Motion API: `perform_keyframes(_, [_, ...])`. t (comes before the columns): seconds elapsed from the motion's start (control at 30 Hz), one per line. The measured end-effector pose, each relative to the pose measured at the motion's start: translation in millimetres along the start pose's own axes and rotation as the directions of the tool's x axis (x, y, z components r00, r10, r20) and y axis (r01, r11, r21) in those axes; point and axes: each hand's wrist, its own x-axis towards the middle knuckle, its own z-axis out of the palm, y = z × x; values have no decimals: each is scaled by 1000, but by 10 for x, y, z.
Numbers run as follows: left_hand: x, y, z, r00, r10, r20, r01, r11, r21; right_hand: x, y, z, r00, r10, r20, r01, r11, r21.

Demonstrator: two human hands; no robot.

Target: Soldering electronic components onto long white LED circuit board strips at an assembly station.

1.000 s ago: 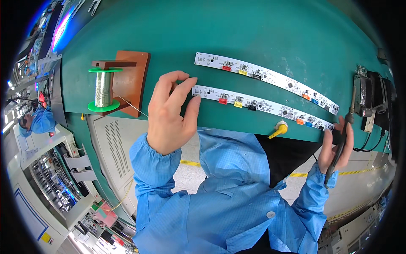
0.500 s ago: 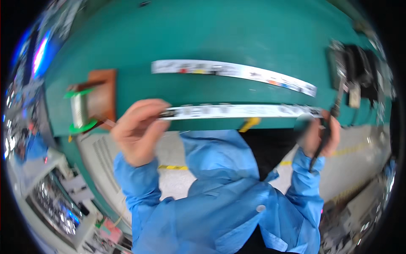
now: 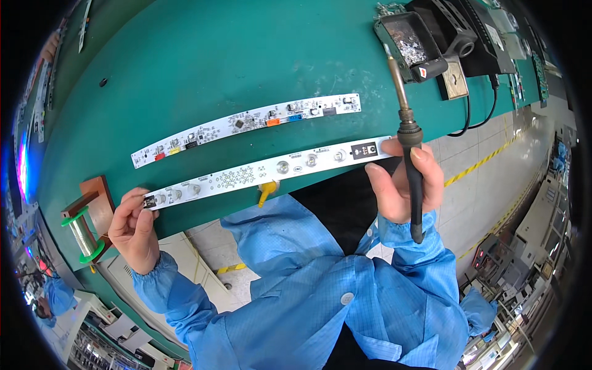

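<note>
My left hand (image 3: 137, 233) pinches the left end of a long, slim white circuit board (image 3: 243, 178) between thumb and fingertips. Its upward face carries round clear components, rows of solder points and a dark patch near each end. My right hand (image 3: 414, 184) is closed around the dark handle of a soldering iron (image 3: 408, 126), whose metal tip points away from me. Fingers of that hand also touch the board's right end, though the exact grip there is partly hidden. Beyond lies a second white circuit board (image 3: 246, 125) on the green mat, with red, yellow, orange and blue connectors.
A solder spool (image 3: 85, 235) with green ends sits on a brown holder (image 3: 98, 203) at the left. Far right, a dark tray of metal scraps (image 3: 404, 38) adjoins black soldering equipment (image 3: 472, 37). Something yellow (image 3: 266, 192) hangs at the green table's (image 3: 203, 55) near edge.
The whole view has turned and sharpened. The held board now shows its broad face, slanting up to the right. Both hands keep their hold, and the iron's tip shows clearly.
</note>
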Motion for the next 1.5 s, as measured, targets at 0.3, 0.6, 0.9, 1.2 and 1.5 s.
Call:
perform_keyframes(0.3, [-83, 269, 251, 995, 100, -28, -97, 992, 86, -205, 107, -35, 926, 339, -166, -319, 938, 137])
perform_keyframes(0.6, [-39, 522, 436, 967, 246, 69, -255, 943, 215, -183, 315, -162, 931, 330, -153, -310, 940, 141])
perform_keyframes(0.9, [943, 829, 339, 953, -246, -179, 252, 968, 12, 170, 175, -104, 923, 239, -303, -149, 945, 291])
perform_keyframes(1.2, [1037, 491, 398, 915, 346, -209, -1, 519, 855, 190, 7, 157, 978, 166, -123, -162, 986, 42])
perform_keyframes(1.5, [464, 250, 318, 992, 128, 8, -91, 659, 746, 353, 93, 321, 992, 120, -31, -124, 953, -276])
